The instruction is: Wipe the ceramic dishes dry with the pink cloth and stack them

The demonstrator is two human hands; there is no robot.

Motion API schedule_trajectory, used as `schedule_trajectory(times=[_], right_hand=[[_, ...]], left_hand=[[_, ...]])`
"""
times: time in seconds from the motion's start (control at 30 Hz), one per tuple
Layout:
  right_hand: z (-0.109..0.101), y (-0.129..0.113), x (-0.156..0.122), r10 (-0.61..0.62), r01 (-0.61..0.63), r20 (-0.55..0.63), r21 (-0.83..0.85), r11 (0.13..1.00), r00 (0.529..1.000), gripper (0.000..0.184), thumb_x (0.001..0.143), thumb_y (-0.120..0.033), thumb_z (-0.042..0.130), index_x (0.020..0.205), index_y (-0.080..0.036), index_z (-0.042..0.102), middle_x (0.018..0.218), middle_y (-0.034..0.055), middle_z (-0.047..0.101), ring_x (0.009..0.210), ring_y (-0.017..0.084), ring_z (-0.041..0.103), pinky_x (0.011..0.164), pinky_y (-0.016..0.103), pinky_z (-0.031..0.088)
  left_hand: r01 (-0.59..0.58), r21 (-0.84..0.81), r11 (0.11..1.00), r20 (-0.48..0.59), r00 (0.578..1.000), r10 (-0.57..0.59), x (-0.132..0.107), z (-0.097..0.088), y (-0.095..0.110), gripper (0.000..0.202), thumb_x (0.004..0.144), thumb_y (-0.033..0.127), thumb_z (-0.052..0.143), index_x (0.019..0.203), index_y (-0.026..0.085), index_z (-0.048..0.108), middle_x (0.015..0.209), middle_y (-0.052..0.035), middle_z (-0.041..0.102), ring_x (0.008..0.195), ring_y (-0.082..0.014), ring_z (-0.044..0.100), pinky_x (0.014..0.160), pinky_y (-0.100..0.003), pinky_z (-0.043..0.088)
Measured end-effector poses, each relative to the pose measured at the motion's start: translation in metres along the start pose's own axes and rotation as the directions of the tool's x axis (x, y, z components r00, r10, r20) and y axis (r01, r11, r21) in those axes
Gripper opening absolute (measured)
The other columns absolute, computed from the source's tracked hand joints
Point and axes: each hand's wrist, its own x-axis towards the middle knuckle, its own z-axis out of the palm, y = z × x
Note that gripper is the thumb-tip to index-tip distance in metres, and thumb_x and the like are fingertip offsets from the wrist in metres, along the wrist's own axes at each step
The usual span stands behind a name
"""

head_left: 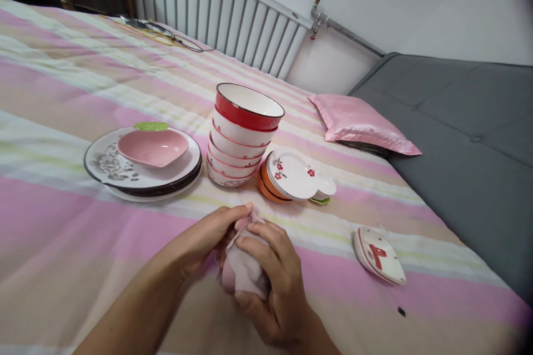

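Observation:
My left hand [216, 228] grips a small pink piece of dishware [227, 277], mostly hidden, so its exact shape cannot be told. Wrapped over it is a pale pinkish cloth [249, 267], which my right hand [280, 273] presses with bent fingers. Just beyond my hands rises a stack of white bowls [237, 148] with a red bowl [245, 113] on top. Left of it, a pink heart-shaped dish [153, 148] with a green tab lies on stacked plates [104, 169]. On the right, white flowered plates [293, 175] lean on orange bowls [266, 186].
Everything rests on a striped bedsheet [62, 266]. A white dish with a red design [381, 255] and a small black object [401, 312] lie at right. Farther back are a pink pillow [362, 122], a grey headboard [466, 138], cables [162, 32] and a radiator [225, 8].

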Motion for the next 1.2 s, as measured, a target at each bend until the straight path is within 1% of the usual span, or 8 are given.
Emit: schedule_trajectory(times=[0.2, 0.37, 0.5, 0.63, 0.7, 0.8, 1.0, 1.2], right_hand=[[-0.003, 0.0, 0.001, 0.098, -0.092, -0.055, 0.107, 0.99, 0.994, 0.04, 0.089, -0.044, 0.042, 0.122, -0.021, 0.049, 0.124, 0.0118, 0.051, 0.118, 0.028, 0.048, 0.098, 0.047, 0.041], [-0.004, 0.002, 0.0, 0.163, -0.149, -0.106, 0.133, 0.98, 0.981, 0.039, 0.09, -0.043, 0.041, 0.121, -0.02, 0.05, 0.126, 0.0123, 0.05, 0.121, 0.028, 0.046, 0.099, 0.047, 0.04], [-0.003, 0.008, -0.001, 0.196, -0.176, -0.162, 0.132, 0.976, 0.967, 0.04, 0.091, -0.042, 0.038, 0.122, -0.02, 0.049, 0.129, 0.0122, 0.049, 0.123, 0.028, 0.045, 0.1, 0.048, 0.038], [-0.001, 0.015, -0.002, 0.244, -0.213, -0.213, 0.159, 0.964, 0.946, 0.042, 0.094, -0.042, 0.031, 0.127, -0.021, 0.046, 0.132, 0.0118, 0.049, 0.125, 0.027, 0.044, 0.102, 0.048, 0.038], [0.0, 0.016, -0.002, 0.27, -0.231, -0.247, 0.177, 0.957, 0.931, 0.044, 0.095, -0.044, 0.028, 0.127, -0.021, 0.048, 0.134, 0.0113, 0.048, 0.126, 0.028, 0.043, 0.103, 0.049, 0.036], [0.001, 0.016, -0.003, 0.254, -0.21, -0.297, 0.172, 0.962, 0.92, 0.048, 0.095, -0.048, 0.026, 0.126, -0.021, 0.049, 0.135, 0.011, 0.047, 0.129, 0.029, 0.04, 0.105, 0.051, 0.033], [0.001, 0.014, -0.004, 0.252, -0.227, -0.173, 0.152, 0.962, 0.952, 0.044, 0.096, -0.043, 0.024, 0.125, -0.022, 0.051, 0.135, 0.0094, 0.048, 0.127, 0.026, 0.042, 0.104, 0.049, 0.035], [0.003, 0.012, -0.002, 0.339, -0.317, -0.086, 0.2, 0.927, 0.937, 0.042, 0.097, -0.039, 0.026, 0.13, -0.025, 0.048, 0.139, 0.0049, 0.046, 0.13, 0.022, 0.04, 0.108, 0.044, 0.032]], left_hand=[[-0.083, 0.057, 0.995, 0.004, 0.997, 0.083, -0.003, 0.002, -0.001, 0.039, 0.07, 0.054, 0.063, 0.067, 0.016, 0.055, 0.055, 0.0024, 0.05, 0.05, -0.0119, 0.043, 0.046, -0.023, 0.027], [-0.088, 0.149, 0.985, -0.072, 0.992, 0.099, -0.004, 0.003, -0.003, 0.044, 0.07, 0.059, 0.061, 0.064, 0.019, 0.044, 0.056, 0.006, 0.038, 0.05, -0.0102, 0.035, 0.048, -0.023, 0.025], [-0.12, 0.293, 0.949, 0.072, 0.992, 0.104, -0.008, 0.005, 0.003, 0.048, 0.078, 0.061, 0.05, 0.057, 0.02, 0.037, 0.053, 0.0051, 0.034, 0.049, -0.011, 0.033, 0.046, -0.024, 0.022], [-0.316, 0.449, 0.836, 0.274, 0.939, 0.208, -0.01, 0.006, 0.008, 0.047, 0.085, 0.056, 0.042, 0.057, 0.018, 0.041, 0.059, 0.0024, 0.04, 0.057, -0.0122, 0.036, 0.053, -0.025, 0.026], [-0.39, 0.507, 0.769, 0.327, 0.912, 0.247, -0.01, 0.004, 0.008, 0.042, 0.086, 0.051, 0.043, 0.061, 0.017, 0.046, 0.066, 0.0007, 0.044, 0.065, -0.0138, 0.039, 0.057, -0.024, 0.029], [-0.412, 0.563, 0.717, 0.361, 0.902, 0.236, -0.01, 0.001, 0.007, 0.036, 0.086, 0.048, 0.044, 0.073, 0.016, 0.055, 0.077, -0.0016, 0.049, 0.074, -0.0164, 0.043, 0.064, -0.024, 0.033], [-0.362, 0.581, 0.729, 0.479, 0.876, 0.053, -0.011, -0.006, 0.007, 0.023, 0.079, 0.032, 0.049, 0.063, 0.017, 0.049, 0.063, 0.0016, 0.039, 0.059, -0.0126, 0.033, 0.051, -0.024, 0.025], [-0.332, 0.614, 0.716, 0.432, 0.901, 0.047, -0.012, -0.009, 0.008, 0.014, 0.071, 0.026, 0.051, 0.061, 0.018, 0.046, 0.062, 0.0021, 0.037, 0.057, -0.0123, 0.031, 0.048, -0.024, 0.025]])
